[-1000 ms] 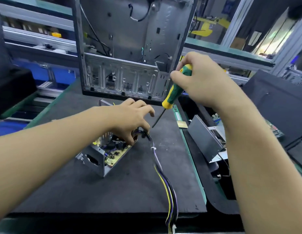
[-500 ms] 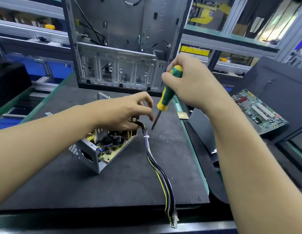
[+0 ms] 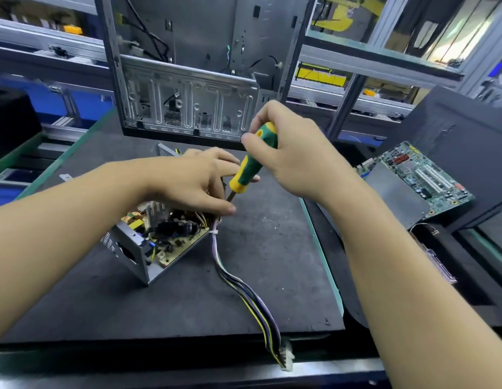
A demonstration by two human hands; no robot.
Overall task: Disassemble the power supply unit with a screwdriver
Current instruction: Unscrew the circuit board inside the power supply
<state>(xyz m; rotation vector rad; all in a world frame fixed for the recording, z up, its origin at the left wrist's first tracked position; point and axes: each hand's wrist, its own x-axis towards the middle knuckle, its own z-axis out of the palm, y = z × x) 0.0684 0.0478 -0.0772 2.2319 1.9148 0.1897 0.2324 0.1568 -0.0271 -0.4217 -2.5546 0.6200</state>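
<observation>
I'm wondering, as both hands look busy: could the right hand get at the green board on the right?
Probably yes: the board lies uncovered beside that arm, nothing between. But the right hand grips the screwdriver, so it would need freeing first.

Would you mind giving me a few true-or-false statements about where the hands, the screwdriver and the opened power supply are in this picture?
1. The right hand grips the green-and-yellow screwdriver by its handle. True.
2. The left hand rests on the open grey metal power supply unit. True.
3. The power supply unit sits inside the computer case. False: it sits on the black foam mat, in front of the grey metal computer case.
4. The circuit board lies left of the mat. False: the green circuit board lies to its right.
5. The bundle of coloured wires runs from the unit towards the mat's near edge. True.
</observation>
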